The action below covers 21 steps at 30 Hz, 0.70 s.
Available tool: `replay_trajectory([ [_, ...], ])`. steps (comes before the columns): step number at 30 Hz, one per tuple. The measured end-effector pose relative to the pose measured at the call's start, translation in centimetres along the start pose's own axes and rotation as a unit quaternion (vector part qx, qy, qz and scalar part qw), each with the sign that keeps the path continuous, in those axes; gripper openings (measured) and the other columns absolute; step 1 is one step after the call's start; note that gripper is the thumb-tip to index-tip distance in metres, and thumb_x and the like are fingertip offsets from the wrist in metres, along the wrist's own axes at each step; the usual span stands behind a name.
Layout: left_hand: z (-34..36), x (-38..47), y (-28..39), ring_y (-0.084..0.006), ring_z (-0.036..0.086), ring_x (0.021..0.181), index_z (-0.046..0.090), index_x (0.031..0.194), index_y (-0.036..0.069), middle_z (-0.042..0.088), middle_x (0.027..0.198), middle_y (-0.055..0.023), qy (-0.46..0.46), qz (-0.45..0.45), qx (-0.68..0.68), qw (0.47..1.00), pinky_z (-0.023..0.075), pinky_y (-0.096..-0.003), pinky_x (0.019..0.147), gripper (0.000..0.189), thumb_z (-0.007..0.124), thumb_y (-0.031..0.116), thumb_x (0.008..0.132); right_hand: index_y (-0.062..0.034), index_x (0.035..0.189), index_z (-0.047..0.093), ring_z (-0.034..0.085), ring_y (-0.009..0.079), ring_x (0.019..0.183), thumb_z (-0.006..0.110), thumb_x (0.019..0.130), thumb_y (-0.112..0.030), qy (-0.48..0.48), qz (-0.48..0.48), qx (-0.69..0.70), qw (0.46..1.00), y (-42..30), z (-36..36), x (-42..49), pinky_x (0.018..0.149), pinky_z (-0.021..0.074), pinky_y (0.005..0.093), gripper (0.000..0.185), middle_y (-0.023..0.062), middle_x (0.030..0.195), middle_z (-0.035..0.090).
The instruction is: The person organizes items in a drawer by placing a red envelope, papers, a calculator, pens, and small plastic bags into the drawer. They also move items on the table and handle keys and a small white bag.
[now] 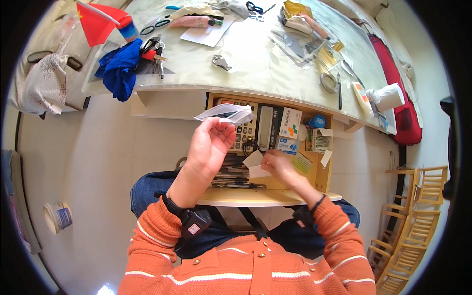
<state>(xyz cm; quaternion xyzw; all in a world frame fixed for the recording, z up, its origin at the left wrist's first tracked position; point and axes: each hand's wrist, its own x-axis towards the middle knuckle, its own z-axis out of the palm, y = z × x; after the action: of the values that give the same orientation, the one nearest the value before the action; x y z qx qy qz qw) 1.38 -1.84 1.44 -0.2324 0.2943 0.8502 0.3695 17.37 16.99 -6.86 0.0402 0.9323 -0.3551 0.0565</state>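
Note:
My left hand (214,142), palm up, holds a translucent white pouch (230,113) over the back left of an open wooden drawer (258,198). Inside the drawer, my right hand (276,165) grips a white paper piece (259,171), with another pale piece (253,159) beside it. Under and around my hands lie a large-button calculator (244,134), a second calculator (265,127), many pens (234,173), a white medicine box (290,122), a blue-and-white box (288,146), a green card (302,163) and an open box of packets (319,141).
The glass-topped table (250,73) beyond the drawer holds keys (160,61), a blue cloth (121,70), scissors (255,11), a tape roll (329,82) and a white bottle (362,99). A bucket (57,217) stands on the left floor; wooden chairs (413,221) are at right.

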Motion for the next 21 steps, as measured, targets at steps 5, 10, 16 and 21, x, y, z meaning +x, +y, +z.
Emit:
replay_trajectory([
  [5, -0.1, 0.0, -0.2, -0.0190, 0.060, 0.078, 0.055, 0.091, 0.005, 0.059, 0.084, -0.0063, -0.025, 0.003, 0.083, 0.996, 0.0503, -0.0328, 0.074, 0.011, 0.050, 0.013, 0.086, -0.0051, 0.081, 0.058, 0.053, 0.0349, 0.084, 0.068, 0.076, -0.010, 0.079, 0.065, -0.060, 0.993, 2.0, 4.5, -1.0, 0.073, 0.0452, 0.0396, 0.013, 0.0150, 0.085, 0.054],
  [10, -1.8, 0.7, -3.6, -0.0148, 0.062, 0.078, 0.058, 0.099, 0.006, 0.064, 0.088, -0.0066, -0.152, -0.106, 0.352, 0.918, 0.0520, -0.0309, 0.071, 0.023, 0.054, 0.017, 0.079, -0.0013, 0.095, 0.058, 0.060, 0.0302, 0.086, 0.066, 0.076, -0.008, 0.065, 0.134, 0.102, 0.984, 2.6, 2.0, -1.5, 0.077, 0.0476, 0.0388, 0.021, 0.0168, 0.089, 0.062],
  [16, -5.6, 1.7, -9.4, -0.0129, 0.059, 0.071, 0.055, 0.106, 0.001, 0.061, 0.092, -0.0080, -0.107, -0.191, 0.638, 0.739, 0.0498, -0.0265, 0.064, 0.038, 0.062, 0.028, 0.081, 0.0019, 0.109, 0.056, 0.063, 0.0209, 0.078, 0.065, 0.079, -0.012, 0.133, 0.275, 0.049, 0.951, 4.4, -6.0, -6.9, 0.069, 0.0498, 0.0332, 0.034, 0.0146, 0.087, 0.065],
  [21, -6.7, 3.8, -9.8, -0.0163, 0.057, 0.067, 0.051, 0.102, 0.004, 0.059, 0.090, -0.0071, 0.044, -0.173, 0.328, 0.928, 0.0462, -0.0286, 0.061, 0.023, 0.054, 0.023, 0.090, -0.0003, 0.099, 0.059, 0.058, 0.0091, 0.073, 0.064, 0.085, -0.016, 0.175, 0.300, 0.301, 0.888, 4.4, -5.8, -8.3, 0.065, 0.0455, 0.0253, 0.022, 0.0024, 0.084, 0.064],
])
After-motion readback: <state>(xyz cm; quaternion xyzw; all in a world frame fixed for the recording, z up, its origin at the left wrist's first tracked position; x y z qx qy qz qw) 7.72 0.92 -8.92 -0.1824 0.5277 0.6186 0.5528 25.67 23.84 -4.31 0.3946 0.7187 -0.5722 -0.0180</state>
